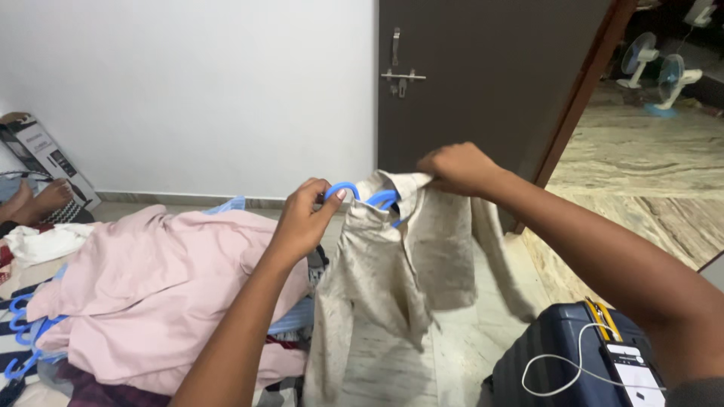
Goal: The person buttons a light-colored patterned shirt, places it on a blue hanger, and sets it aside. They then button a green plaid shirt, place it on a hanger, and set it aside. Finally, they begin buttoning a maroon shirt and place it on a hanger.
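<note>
Left hand (305,218) raised at centre frame, fingers curled and pinching the hook end of a blue plastic hanger (362,194). Right hand (460,167) level with it, closed on the collar of a beige shirt (392,286), knuckles up. Shirt held in the air between both hands, hanging down limp and creased, hanger partly inside the neck opening (only the blue curve and a short stretch of bar visible). Below the left forearm: pink garment (151,294) heaped on a pile of other clothes, more blue hangers (23,332) at the pile's left edge. Lower right: dark blue suitcase (558,362) with a white cable (558,369) looped over its top. Behind: white wall, dark brown door (483,75) with metal latch, standing open onto a stone floor (641,173). Bare feet of another person (38,200) at far left.
</note>
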